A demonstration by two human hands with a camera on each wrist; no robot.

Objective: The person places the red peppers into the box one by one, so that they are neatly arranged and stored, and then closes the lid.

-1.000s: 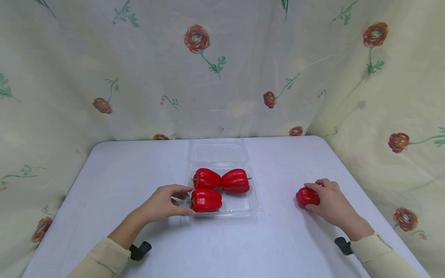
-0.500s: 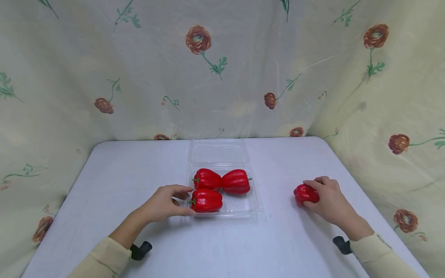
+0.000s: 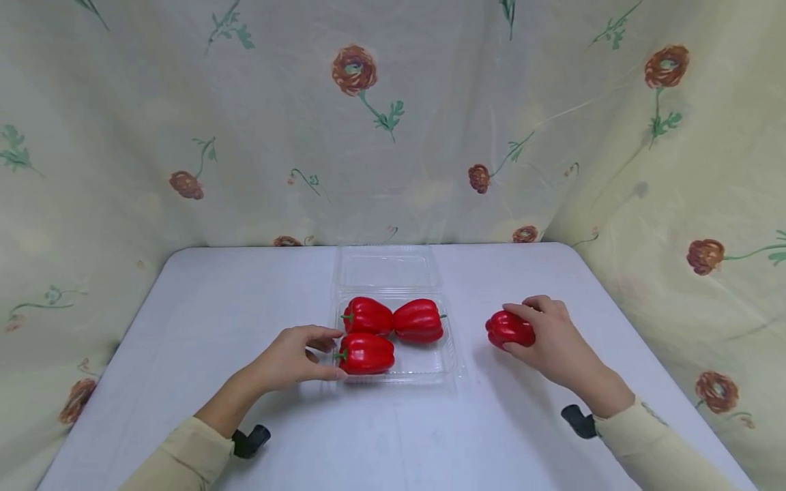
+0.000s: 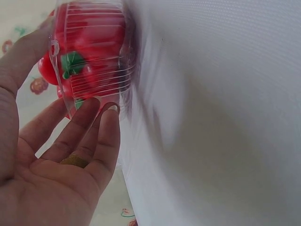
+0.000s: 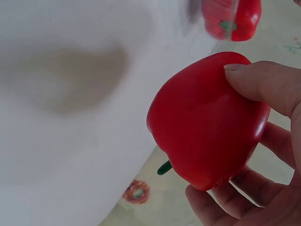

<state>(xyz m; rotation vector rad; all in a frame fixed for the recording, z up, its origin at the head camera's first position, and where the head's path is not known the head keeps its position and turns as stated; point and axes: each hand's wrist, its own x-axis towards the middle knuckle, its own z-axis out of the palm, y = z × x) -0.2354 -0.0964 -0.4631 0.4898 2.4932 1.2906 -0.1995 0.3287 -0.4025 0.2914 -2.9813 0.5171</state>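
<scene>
A red bell pepper [image 3: 510,329] with a green stem is in my right hand [image 3: 552,341], gripped between thumb and fingers above the table. The right wrist view shows the thumb [image 5: 256,77] on one side of this pepper [image 5: 207,122] and the fingers around the other. My left hand [image 3: 295,354] rests at the left side of a clear plastic container [image 3: 424,368], its loosely bent fingertips [image 4: 110,113] at the ribbed wall. Three red bell peppers lie inside: one front left [image 3: 367,353], one back left [image 3: 368,316], one back right [image 3: 419,320].
The container's clear lid [image 3: 387,267] lies folded back behind it. All stand on a white table [image 3: 245,293] with rounded far corners. Flower-patterned cloth [image 3: 424,136] hangs behind and beside the table. Each wrist wears a black camera mount [image 3: 250,442].
My right hand has lifted the bell pepper and carried it left toward the container. The left hand and the three peppers in the container have stayed in place.
</scene>
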